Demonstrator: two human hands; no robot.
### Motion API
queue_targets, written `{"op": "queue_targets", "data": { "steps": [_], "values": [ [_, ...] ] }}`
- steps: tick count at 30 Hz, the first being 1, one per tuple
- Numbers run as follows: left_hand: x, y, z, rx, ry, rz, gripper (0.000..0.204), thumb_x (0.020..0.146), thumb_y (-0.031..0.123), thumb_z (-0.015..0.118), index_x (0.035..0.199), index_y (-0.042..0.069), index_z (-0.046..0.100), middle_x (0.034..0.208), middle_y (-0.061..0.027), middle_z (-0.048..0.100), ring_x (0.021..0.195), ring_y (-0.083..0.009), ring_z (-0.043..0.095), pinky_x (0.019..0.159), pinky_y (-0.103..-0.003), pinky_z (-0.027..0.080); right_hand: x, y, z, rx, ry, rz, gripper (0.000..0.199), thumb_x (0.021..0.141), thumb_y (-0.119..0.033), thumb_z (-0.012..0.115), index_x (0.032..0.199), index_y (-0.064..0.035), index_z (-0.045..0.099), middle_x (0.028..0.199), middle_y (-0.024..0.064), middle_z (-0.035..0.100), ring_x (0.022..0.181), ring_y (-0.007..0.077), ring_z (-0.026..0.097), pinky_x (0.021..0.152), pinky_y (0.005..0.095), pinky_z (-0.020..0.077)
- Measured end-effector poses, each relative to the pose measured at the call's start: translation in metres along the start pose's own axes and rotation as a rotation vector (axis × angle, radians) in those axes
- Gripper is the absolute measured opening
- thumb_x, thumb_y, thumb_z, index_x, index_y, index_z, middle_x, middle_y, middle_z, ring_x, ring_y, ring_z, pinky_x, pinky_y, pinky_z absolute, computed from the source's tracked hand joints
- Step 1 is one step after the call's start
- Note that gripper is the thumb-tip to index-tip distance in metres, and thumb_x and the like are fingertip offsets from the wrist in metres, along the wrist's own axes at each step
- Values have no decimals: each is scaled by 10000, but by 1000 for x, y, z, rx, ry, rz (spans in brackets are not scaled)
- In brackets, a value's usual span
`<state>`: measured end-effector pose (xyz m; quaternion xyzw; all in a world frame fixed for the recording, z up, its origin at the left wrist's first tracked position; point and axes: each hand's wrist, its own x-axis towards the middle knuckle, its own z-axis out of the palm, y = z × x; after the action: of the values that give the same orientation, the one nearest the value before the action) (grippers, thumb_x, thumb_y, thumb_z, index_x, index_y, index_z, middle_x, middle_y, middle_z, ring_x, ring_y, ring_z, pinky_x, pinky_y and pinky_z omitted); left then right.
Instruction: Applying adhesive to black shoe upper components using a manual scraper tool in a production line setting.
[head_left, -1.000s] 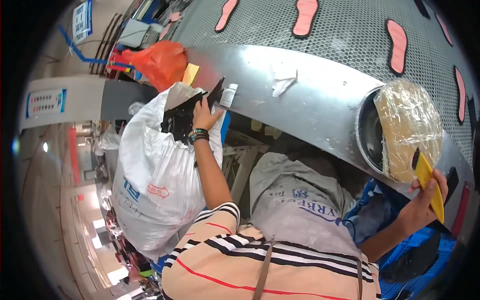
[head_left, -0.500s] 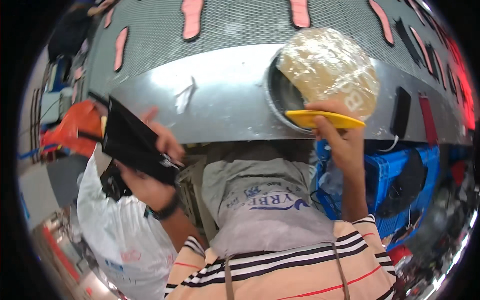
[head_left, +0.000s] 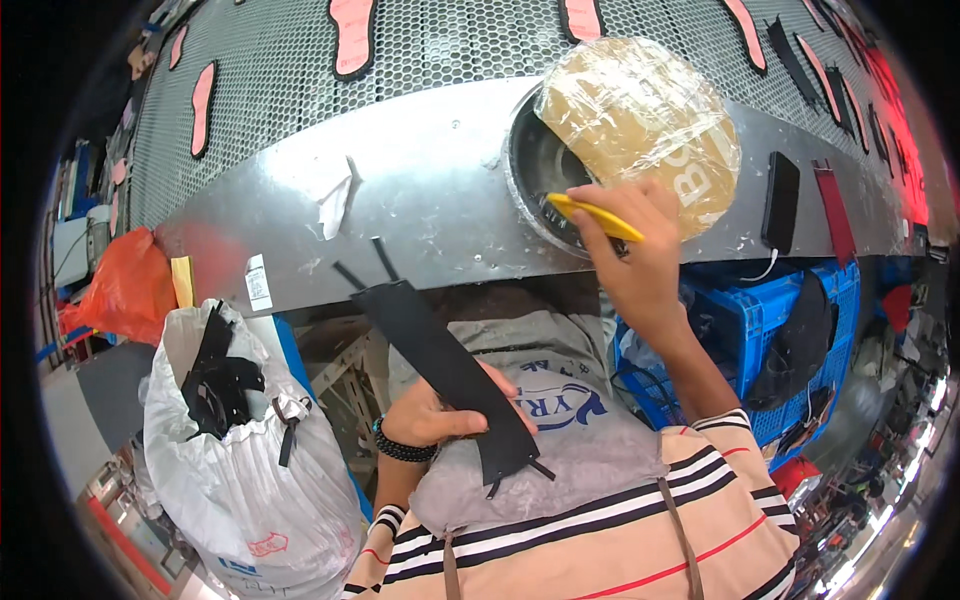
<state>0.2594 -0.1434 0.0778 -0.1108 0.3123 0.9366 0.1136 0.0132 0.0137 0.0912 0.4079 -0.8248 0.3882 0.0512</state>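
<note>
My left hand (head_left: pixel 440 412) is closed on a flat black strap piece (head_left: pixel 440 365) with narrow tabs at both ends, held over my apron. Thumb on top, fingers underneath. In my right hand (head_left: pixel 640 255) is a flat yellow tool (head_left: pixel 605 217); its tip reaches over the opening of a round metal pan (head_left: pixel 512 180). A round cardboard lid (head_left: pixel 640 110) wrapped in clear tape covers most of the pan. What the pan holds looks dark and cannot be made out well.
Pink-and-black insole shapes (head_left: pixel 352 38) lie on a mesh conveyor (head_left: pixel 270 110) beyond the metal ledge (head_left: pixel 420 200). A phone (head_left: pixel 781 205) and a dark red strip (head_left: pixel 835 215) lie right. A white sack (head_left: pixel 250 480) with black pieces stands left, a blue crate (head_left: pixel 765 310) right.
My left hand has come from the white sack to above my apron with the black strap piece. My right hand has tilted the yellow tool toward the pan's opening.
</note>
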Motion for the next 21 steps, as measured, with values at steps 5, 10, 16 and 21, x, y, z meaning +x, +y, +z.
{"op": "queue_targets", "data": {
  "steps": [5, 10, 16, 21],
  "values": [
    [27, 26, 9, 327, 589, 352, 285, 935, 135, 715, 1144, -22, 603, 967, -146, 702, 923, -241, 723, 749, -339, 585, 2, -1, 1, 17, 26, 32, 157, 838, -94, 751, 994, -92, 733, 865, 39, 679, 819, 255, 542, 804, 383, 367],
    [68, 53, 6, 272, 729, 533, 217, 1013, 118, 610, 1145, -53, 582, 965, -136, 690, 785, -209, 721, 661, -353, 638, 8, -9, -9, 206, -63, 219, 138, 881, -69, 719, 1018, -65, 734, 887, 48, 685, 841, 187, 585, 816, 337, 422],
    [83, 48, 15, 476, 939, 609, 218, 1005, 132, 638, 1156, -17, 588, 980, -90, 690, 812, -167, 704, 669, -313, 623, 10, -35, -16, 615, 127, 280, 145, 884, -41, 713, 1027, -34, 737, 942, 95, 705, 830, 175, 620, 802, 307, 475],
    [83, 40, 21, 553, 926, 702, 185, 998, 136, 660, 1104, -8, 611, 965, -58, 666, 800, -117, 649, 660, -265, 571, 8, -42, 4, 334, 42, -71, 186, 820, -44, 762, 1002, -48, 721, 836, 67, 654, 791, 246, 571, 713, 360, 466]
  ]
}}
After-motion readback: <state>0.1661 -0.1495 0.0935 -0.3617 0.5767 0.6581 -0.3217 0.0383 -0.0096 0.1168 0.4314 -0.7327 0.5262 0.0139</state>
